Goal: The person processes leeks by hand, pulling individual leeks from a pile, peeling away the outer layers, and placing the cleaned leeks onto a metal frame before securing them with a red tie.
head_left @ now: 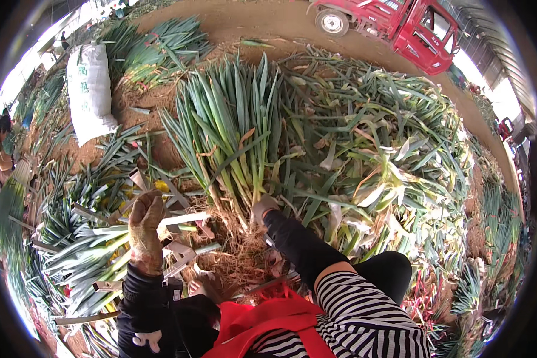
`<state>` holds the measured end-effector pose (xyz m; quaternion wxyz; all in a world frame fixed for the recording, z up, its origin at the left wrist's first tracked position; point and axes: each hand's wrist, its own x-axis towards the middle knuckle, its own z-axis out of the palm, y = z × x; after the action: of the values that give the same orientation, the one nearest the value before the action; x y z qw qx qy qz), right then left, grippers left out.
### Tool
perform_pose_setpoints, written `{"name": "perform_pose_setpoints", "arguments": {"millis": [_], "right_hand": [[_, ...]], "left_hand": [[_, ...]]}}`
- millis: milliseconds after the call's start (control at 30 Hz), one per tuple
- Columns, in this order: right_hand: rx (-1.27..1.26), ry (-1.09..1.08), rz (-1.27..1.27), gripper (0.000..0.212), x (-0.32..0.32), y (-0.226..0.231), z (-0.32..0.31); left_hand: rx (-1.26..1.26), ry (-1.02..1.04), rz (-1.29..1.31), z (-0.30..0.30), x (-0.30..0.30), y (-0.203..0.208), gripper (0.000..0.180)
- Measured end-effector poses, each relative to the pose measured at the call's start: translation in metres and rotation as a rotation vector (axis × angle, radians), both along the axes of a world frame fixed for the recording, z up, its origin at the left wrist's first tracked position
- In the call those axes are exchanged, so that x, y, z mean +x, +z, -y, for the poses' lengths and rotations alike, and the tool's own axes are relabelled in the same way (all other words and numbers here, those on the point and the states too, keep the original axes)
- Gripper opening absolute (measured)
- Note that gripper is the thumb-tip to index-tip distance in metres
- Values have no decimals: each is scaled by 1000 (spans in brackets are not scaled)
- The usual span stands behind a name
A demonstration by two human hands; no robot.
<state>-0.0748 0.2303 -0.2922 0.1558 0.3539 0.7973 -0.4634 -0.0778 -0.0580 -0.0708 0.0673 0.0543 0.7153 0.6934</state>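
- One other person (1, 149) is showing at the far left rim, partly lost in the bent edge of the view.
- Loose green leeks (80, 265) are lying spread over the left side, their long leaves fanning outward.
- A stuffed white sack (89, 89) with green print is standing beyond them, leaning slightly, on brown ground.
- The left hand (146, 224), in a stained tan glove above a black sleeve, is rising in front of the body with its fingers curled into a fist; whether anything small is hiding inside, I cannot tell.
- Crossed slats (182, 256) are sitting just beside that hand, partly covered by leeks and roots.
- A thick leek bundle (227, 113) is occupying the middle, its leaves pointing away from the person and its pale, rooty ends facing the body.
- Tangled brown roots (241, 250) are lying below it, near a red cloth (268, 322) on the person's front.
- The right hand (265, 207), gloved, is gripping the bundle's right side low on the stalks, fingers mostly closed around them.
- A broad heap of stripped leaves (394, 161), green and yellowish, is spreading to the right.
- A red truck (409, 33) is standing behind the heap, at the upper right.
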Motion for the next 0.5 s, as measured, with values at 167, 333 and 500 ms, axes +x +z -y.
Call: {"name": "perform_pose_setpoints", "arguments": {"millis": [167,333,500], "right_hand": [[-802,-608,-473,21,21,28,-64],[-1579,-438,-669,22,63,126,-15],[-1114,-316,-426,30,93,133,-23]], "left_hand": [[76,-9,50,-12,1,1,26],[44,-170,13,-28,8,-2,24],[-88,-324,44,-62,9,4,29]]}}
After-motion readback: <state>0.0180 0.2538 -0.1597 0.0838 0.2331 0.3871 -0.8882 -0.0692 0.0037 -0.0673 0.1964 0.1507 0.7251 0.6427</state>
